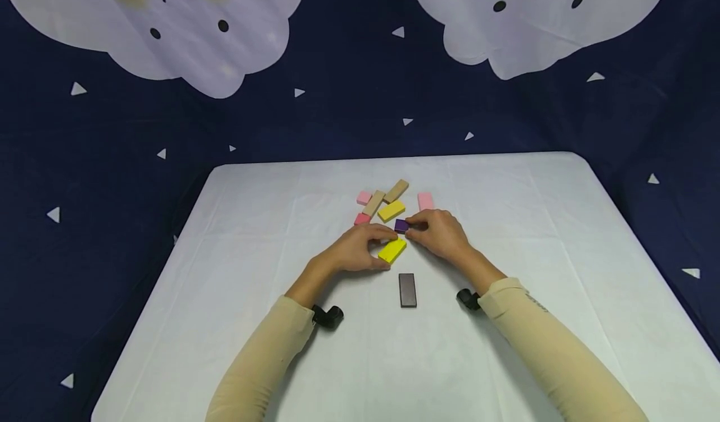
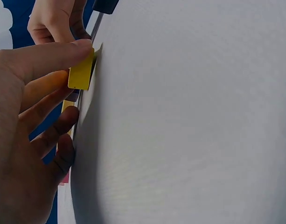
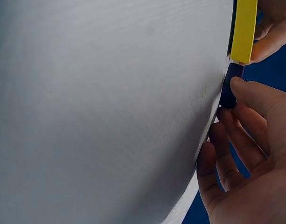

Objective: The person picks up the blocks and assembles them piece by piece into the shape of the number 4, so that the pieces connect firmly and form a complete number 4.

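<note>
The yellow block (image 1: pixel 392 251) sits between the thumb and fingers of your left hand (image 1: pixel 360 247), which pinches it by its ends. Just beyond it, your right hand (image 1: pixel 441 233) pinches the purple block (image 1: pixel 401 226) between thumb and forefinger. The two blocks are very close; whether they touch, you can't quite tell.

Your right wrist view shows the thumb laid on the purple block and the other fingers spread along the bench (image 1: pixel 506 359), which the head view hides. Your left wrist view shows the thumb tip at the yellow block's edge.

Nearer you lies a dark grey block (image 1: pixel 407 291), apart from both hands. Beyond them are a second yellow block (image 1: pixel 391 211), two tan blocks (image 1: pixel 374 202), a pale pink block (image 1: pixel 364 197), a red-pink block (image 1: pixel 362 219) partly behind your left hand, and a pink block (image 1: pixel 425 200) just past your right.
</note>
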A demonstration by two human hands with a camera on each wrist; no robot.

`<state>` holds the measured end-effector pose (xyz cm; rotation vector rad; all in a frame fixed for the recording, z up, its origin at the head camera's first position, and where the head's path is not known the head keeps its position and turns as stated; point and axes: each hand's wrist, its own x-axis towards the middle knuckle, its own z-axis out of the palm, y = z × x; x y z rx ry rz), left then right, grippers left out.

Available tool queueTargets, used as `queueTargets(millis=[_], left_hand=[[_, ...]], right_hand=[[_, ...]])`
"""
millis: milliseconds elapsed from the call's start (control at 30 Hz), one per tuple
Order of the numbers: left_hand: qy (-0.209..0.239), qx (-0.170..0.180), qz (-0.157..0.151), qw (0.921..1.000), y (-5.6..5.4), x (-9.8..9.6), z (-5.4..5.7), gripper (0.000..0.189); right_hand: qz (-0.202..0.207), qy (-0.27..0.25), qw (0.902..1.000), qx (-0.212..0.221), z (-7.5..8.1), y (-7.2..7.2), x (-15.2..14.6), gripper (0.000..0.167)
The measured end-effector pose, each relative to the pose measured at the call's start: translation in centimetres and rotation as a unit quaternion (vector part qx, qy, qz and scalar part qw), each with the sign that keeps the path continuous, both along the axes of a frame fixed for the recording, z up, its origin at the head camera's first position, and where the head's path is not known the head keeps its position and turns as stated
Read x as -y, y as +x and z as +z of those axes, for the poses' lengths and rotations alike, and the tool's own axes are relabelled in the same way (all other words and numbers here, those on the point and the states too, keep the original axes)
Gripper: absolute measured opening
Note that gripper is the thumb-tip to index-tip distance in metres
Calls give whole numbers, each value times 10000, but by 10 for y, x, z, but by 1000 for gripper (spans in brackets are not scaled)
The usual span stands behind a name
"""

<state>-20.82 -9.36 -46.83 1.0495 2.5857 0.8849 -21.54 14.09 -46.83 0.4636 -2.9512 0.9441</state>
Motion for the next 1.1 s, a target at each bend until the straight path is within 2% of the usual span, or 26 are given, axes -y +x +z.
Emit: queueTargets(millis=[300,600,1100], left_hand=[[10,-175,469,9987,9,-9,1,61],[-387,-451,800,9950,19,-22,5,65],[-523,-904,1211,9871,28,-32,-2,66]], right_hand=[[37,76,10000,6,1,1,-1,32],[54,126,9999,-61,0,4,0,33],[41,139,9998,-127,0,5,0,33]])
